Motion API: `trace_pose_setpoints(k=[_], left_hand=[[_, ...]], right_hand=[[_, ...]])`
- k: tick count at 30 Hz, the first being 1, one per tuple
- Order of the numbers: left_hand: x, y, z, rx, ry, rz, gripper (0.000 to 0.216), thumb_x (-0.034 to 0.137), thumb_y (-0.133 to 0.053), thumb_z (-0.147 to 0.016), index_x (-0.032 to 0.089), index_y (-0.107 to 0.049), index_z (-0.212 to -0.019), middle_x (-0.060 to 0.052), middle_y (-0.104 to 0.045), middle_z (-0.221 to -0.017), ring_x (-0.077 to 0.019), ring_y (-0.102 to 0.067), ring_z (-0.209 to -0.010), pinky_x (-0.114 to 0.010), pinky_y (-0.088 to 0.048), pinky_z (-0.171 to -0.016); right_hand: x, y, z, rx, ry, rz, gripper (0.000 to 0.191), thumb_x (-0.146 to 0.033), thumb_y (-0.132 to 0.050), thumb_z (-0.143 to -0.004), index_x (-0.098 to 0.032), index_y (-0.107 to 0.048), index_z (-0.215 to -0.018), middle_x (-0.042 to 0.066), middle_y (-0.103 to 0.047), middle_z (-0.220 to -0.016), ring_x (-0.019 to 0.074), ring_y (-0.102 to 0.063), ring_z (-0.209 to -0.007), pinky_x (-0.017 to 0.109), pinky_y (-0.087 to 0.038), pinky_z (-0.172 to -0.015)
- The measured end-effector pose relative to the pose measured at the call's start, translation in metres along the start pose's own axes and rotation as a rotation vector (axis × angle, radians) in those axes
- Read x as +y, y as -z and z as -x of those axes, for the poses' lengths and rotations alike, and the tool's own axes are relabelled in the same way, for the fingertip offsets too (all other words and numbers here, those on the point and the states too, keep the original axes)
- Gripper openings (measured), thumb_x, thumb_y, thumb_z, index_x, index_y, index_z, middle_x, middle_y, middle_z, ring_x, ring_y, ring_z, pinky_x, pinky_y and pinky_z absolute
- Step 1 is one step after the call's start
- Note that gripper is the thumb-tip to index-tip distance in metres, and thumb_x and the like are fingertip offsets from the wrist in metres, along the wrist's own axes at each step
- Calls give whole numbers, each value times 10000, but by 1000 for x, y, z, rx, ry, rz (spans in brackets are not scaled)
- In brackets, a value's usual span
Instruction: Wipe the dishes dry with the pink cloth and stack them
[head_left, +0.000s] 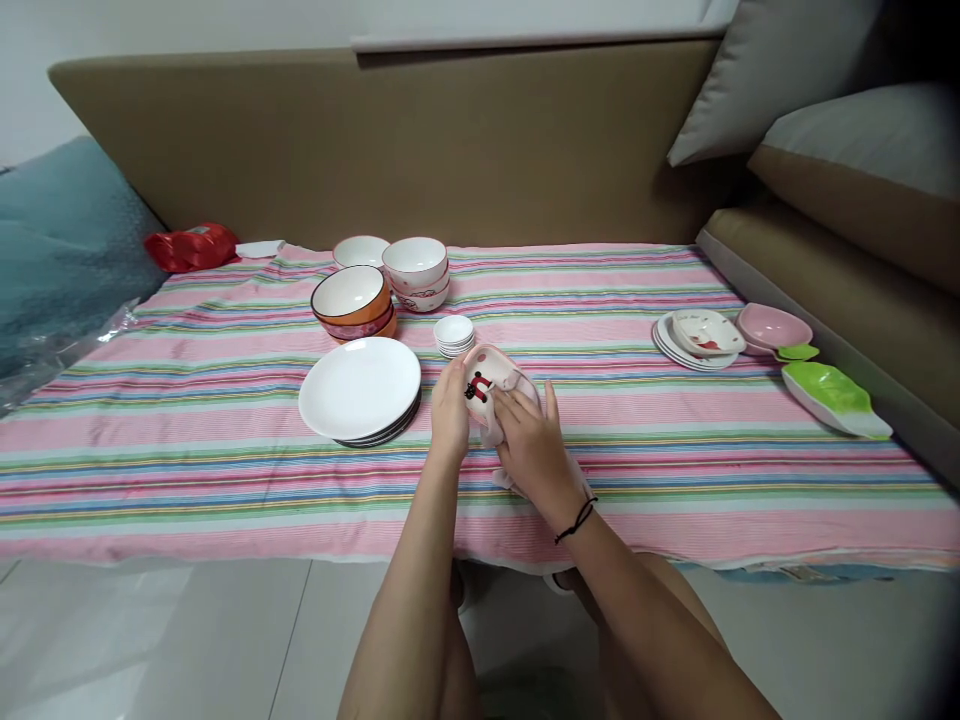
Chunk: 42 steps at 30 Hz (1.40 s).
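My left hand [450, 412] grips the left side of a small pinkish-white bowl [476, 372] with a red and black cartoon figure inside. The bowl is tilted toward me. My right hand [531, 440], with a black band at the wrist, presses a pale thin cloth [491, 428] against the inside of the bowl; part of the cloth hangs below the hand. Just left of the bowl is a stack of small white dishes [454, 332]. A stack of plates [360, 388], white on top, lies further left.
Behind the plates stand orange-rimmed bowls [351, 298] and white patterned bowls [415, 262]. At the right are white plates with a square bowl [707, 332], a pink bowl [772, 326] and a green leaf-shaped dish [829, 395]. Striped cloth [600, 290] covers the seat.
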<state>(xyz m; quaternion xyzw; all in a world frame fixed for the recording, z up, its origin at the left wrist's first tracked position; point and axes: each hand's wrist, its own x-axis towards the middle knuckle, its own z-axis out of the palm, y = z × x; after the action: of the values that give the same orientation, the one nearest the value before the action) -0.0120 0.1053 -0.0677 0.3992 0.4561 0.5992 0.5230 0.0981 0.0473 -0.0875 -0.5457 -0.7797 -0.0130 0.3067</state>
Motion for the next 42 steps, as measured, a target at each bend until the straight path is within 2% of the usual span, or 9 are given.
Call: trace_pose_setpoints(k=[5, 10, 18, 21, 25, 30, 32, 36, 42], left_hand=[[-2, 3, -1, 91, 74, 189, 278, 385, -508, -857, 194, -675, -971, -33, -676, -974, -179, -607, -899, -283, -470, -792], [2, -5, 7, -108, 162, 345, 284, 354, -650, -752, 193, -657, -986, -32, -664, -976, -163, -609, -879, -257, -466, -778], [-1, -3, 2, -2, 36, 299, 253, 335, -633, -749, 196, -677, -956, -43, -674, -1054, -182, -606, -978, -270, -456, -836], [2, 3, -1, 10, -24, 230, 275, 356, -587, -781, 195, -682, -983, -44, -678, -1063, -196, -602, -1008, -286, -461, -849], [10, 8, 1, 5, -20, 73, 290, 369, -524, -822, 194, -692, -982, -39, -699, -988, -207, -619, -969, -302, -482, -828], [11, 9, 4, 12, -21, 30, 318, 370, -491, -835, 195, -690, -1012, -41, -704, -965, -199, -634, -905, -309, -492, -804], [7, 9, 3, 15, -19, 63, 307, 361, -486, -839, 195, -691, -997, -39, -704, -973, -196, -632, -913, -307, -488, -814], [0, 8, 0, 45, -10, 127, 273, 338, -490, -842, 187, -691, -947, -36, -706, -950, -188, -633, -893, -295, -492, -796], [2, -2, 7, -26, 89, 202, 297, 392, -522, -855, 187, -663, -1017, -52, -676, -1061, -186, -619, -979, -288, -474, -860]], right_hand=[[-8, 6, -4, 12, 97, -155, 395, -63, -372, -879, -121, -596, -1199, 111, -665, -1147, 214, -559, -1149, 458, -346, -1111], [-16, 6, -6, 63, 81, -212, 390, -78, -366, -896, -99, -575, -1225, 125, -674, -1112, 209, -611, -1051, 362, -510, -937], [3, -1, -1, 67, 58, -240, 333, -82, -443, -860, -190, -637, -1107, 64, -684, -1077, 206, -599, -1059, 379, -482, -962], [7, 0, -1, 102, 112, -179, 307, -77, -447, -855, -194, -657, -1047, 49, -694, -1069, 199, -588, -1080, 423, -370, -1082], [6, 0, -1, 64, 102, -61, 403, -76, -442, -850, -178, -588, -1213, 61, -611, -1269, 244, -453, -1275, 532, -178, -1159], [4, 1, 2, 27, 70, -9, 488, -55, -423, -847, -154, -496, -1319, 86, -539, -1360, 269, -388, -1332, 611, -76, -1149], [3, 2, 3, 37, 106, -38, 424, -47, -423, -848, -159, -572, -1228, 75, -606, -1277, 262, -449, -1278, 597, -105, -1156], [-7, 4, 2, 34, 146, -192, 354, -23, -431, -816, -151, -660, -1053, 74, -693, -1095, 218, -600, -1066, 462, -344, -1110], [-23, -8, 1, 86, 105, -497, 649, 9, -403, -761, -140, -421, -1393, 105, -484, -1410, 190, -451, -1308, 376, -406, -1095]])
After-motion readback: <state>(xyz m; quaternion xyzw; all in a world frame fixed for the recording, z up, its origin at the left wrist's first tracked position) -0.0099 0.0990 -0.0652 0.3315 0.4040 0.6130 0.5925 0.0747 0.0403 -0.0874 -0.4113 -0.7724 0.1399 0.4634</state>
